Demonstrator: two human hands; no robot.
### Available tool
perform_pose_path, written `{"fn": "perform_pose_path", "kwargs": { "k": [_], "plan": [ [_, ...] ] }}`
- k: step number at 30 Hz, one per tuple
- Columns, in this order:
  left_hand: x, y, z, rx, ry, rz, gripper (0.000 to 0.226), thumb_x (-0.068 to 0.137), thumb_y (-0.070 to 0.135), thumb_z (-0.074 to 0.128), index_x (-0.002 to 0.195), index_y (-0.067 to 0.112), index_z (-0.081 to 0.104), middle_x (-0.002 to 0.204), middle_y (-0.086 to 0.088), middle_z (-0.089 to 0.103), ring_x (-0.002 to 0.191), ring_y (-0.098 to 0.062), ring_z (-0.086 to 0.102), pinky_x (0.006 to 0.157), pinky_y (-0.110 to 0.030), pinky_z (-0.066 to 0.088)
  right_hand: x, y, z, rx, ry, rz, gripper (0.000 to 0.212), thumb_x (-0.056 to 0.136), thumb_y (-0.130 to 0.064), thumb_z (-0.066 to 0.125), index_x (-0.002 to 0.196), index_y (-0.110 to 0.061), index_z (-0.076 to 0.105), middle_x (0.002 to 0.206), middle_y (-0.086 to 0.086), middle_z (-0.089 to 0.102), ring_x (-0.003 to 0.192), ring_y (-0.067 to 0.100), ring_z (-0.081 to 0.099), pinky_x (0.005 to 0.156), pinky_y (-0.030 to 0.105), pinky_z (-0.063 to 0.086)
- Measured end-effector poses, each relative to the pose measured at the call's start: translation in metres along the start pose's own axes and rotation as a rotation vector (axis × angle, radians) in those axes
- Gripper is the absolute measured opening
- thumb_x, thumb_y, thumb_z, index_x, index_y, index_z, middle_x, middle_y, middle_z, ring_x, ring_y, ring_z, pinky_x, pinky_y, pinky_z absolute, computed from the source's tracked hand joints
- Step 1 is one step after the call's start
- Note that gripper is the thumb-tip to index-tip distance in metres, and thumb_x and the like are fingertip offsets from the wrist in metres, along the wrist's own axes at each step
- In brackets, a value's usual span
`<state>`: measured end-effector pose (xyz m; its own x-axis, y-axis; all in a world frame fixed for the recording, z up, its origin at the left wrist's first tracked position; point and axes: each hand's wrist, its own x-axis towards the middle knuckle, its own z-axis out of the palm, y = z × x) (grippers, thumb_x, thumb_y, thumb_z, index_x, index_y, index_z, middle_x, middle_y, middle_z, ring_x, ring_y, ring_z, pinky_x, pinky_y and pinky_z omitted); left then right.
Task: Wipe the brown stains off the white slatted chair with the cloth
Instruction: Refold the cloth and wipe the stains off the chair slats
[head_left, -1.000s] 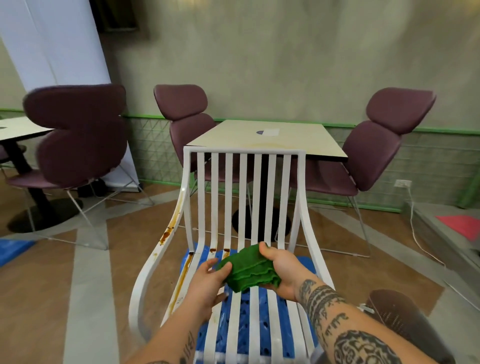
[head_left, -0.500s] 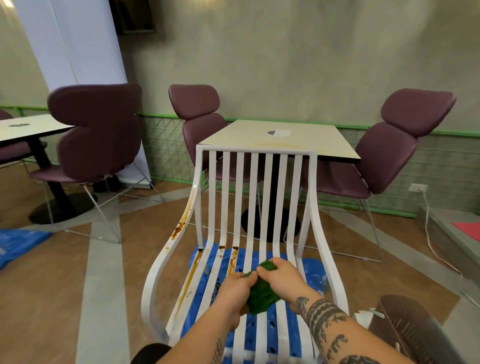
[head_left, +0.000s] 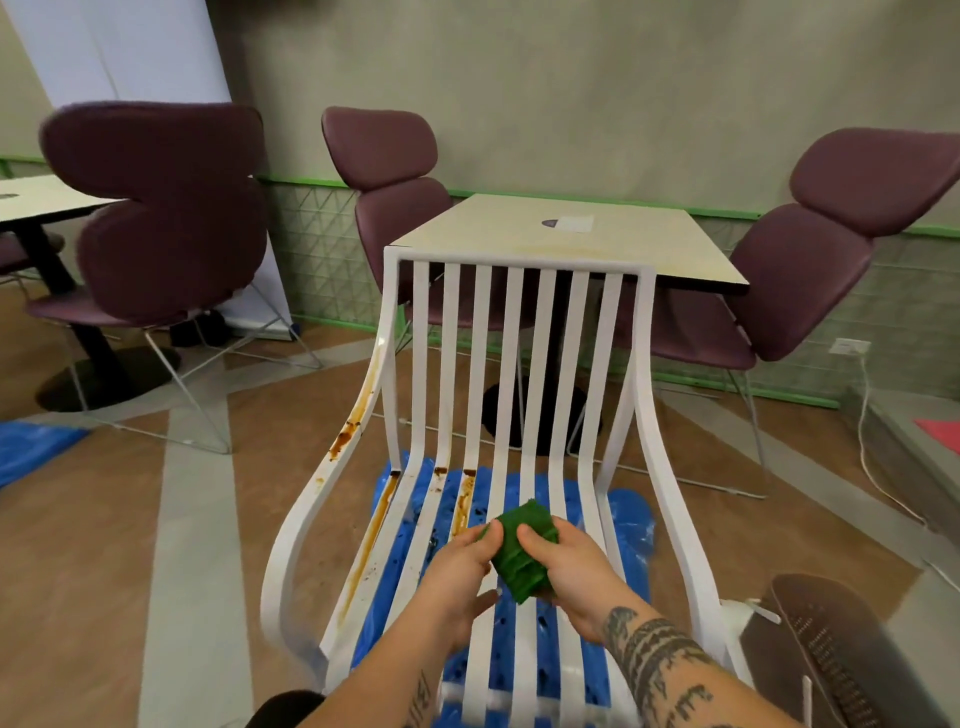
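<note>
The big white slatted chair (head_left: 519, 258) stands facing the person. A blue plastic sheet (head_left: 628, 525) lies on the floor under the chair, likely to catch drips. Brown stains (head_left: 347, 436) run down the chair's arm and seat slats on the person's left, and they look not yet wiped. The right hand (head_left: 571, 566) and left hand (head_left: 457, 571) hover just above the chair's seat. Both grips are curled around the folded green cloth (head_left: 519, 556), probably bunching it into a thick pad for rubbing.

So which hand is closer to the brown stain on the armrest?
Left. The left hand sits below and right of the stain, holding the cloth; the right hand grips the cloth's far side, further from it.
</note>
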<state>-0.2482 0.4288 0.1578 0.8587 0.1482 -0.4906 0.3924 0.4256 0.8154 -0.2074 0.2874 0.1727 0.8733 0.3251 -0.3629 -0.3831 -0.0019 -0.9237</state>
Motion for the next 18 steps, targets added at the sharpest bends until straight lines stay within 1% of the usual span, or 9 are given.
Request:
{"fn": "perform_pose_path", "kwargs": {
  "k": [2,3,4,6,9,12,15,17,18],
  "plan": [
    [0.012,0.002,-0.004,0.002,0.036,0.039,0.020,0.100,0.025,0.062,0.119,0.020,0.064,0.117,-0.008,0.072,0.106,-0.024,0.070,0.079,-0.035,0.058,0.019,0.002,0.008,-0.085,0.122,-0.072,0.023,0.095,-0.025,0.068,0.117,-0.018,0.067,0.103,0.002,0.076,0.097,0.022,0.073,0.084,0.044,0.061],
    [0.020,0.004,-0.007,-0.007,0.063,0.049,0.017,0.101,0.020,0.062,0.118,0.017,0.064,0.114,-0.011,0.074,0.098,-0.025,0.074,0.073,-0.034,0.060,0.030,0.004,0.011,-0.093,0.138,-0.073,0.024,0.094,-0.026,0.070,0.116,-0.018,0.068,0.102,0.002,0.076,0.096,0.022,0.073,0.085,0.046,0.061],
    [0.027,0.005,-0.011,0.000,0.098,0.063,0.018,0.101,0.016,0.062,0.119,0.014,0.064,0.112,-0.013,0.074,0.094,-0.026,0.076,0.071,-0.035,0.062,0.039,0.006,0.015,-0.081,0.121,-0.056,0.023,0.094,-0.028,0.070,0.115,-0.020,0.068,0.103,0.002,0.076,0.097,0.022,0.073,0.086,0.047,0.061],
    [0.042,0.008,-0.019,0.032,0.158,0.077,0.020,0.099,0.012,0.063,0.119,0.009,0.064,0.108,-0.015,0.075,0.092,-0.029,0.076,0.074,-0.038,0.064,0.056,0.011,0.020,-0.041,0.041,0.014,0.021,0.095,-0.032,0.068,0.115,-0.024,0.066,0.108,0.002,0.075,0.100,0.022,0.073,0.087,0.047,0.061],
    [0.063,0.011,-0.033,0.091,0.185,0.061,0.020,0.097,0.013,0.067,0.117,0.012,0.067,0.104,-0.013,0.077,0.089,-0.028,0.077,0.069,-0.034,0.062,0.083,0.023,0.021,-0.066,-0.001,0.034,0.024,0.095,-0.027,0.069,0.118,-0.023,0.065,0.110,0.002,0.075,0.101,0.022,0.073,0.089,0.046,0.060],
    [0.090,0.013,-0.048,0.213,0.217,0.056,0.022,0.096,0.021,0.070,0.117,0.020,0.068,0.106,-0.005,0.074,0.094,-0.022,0.072,0.073,-0.033,0.058,0.117,0.031,0.018,-0.117,0.090,0.008,0.025,0.094,-0.020,0.070,0.118,-0.019,0.066,0.108,0.003,0.075,0.098,0.021,0.073,0.088,0.045,0.060],
    [0.127,0.014,-0.070,0.323,0.346,0.090,0.020,0.097,0.023,0.066,0.116,0.024,0.067,0.103,-0.002,0.071,0.089,-0.019,0.066,0.075,-0.034,0.055,0.153,0.035,0.015,-0.103,0.197,0.017,0.021,0.096,-0.018,0.067,0.117,-0.017,0.064,0.108,0.005,0.072,0.096,0.024,0.071,0.084,0.045,0.061],
    [0.151,0.016,-0.084,0.403,0.445,0.109,0.018,0.097,0.026,0.062,0.114,0.028,0.068,0.107,0.001,0.071,0.094,-0.018,0.066,0.087,-0.038,0.058,0.179,0.035,0.013,-0.148,0.235,0.008,0.020,0.097,-0.015,0.065,0.116,-0.018,0.061,0.108,0.005,0.069,0.095,0.025,0.070,0.083,0.045,0.061],
    [0.164,0.017,-0.091,0.468,0.490,0.107,0.019,0.097,0.028,0.060,0.113,0.028,0.070,0.106,0.001,0.072,0.094,-0.019,0.066,0.088,-0.041,0.058,0.193,0.035,0.012,-0.212,0.247,-0.015,0.021,0.096,-0.015,0.066,0.115,-0.020,0.060,0.109,0.003,0.068,0.096,0.024,0.069,0.085,0.046,0.060]
  ]
}}
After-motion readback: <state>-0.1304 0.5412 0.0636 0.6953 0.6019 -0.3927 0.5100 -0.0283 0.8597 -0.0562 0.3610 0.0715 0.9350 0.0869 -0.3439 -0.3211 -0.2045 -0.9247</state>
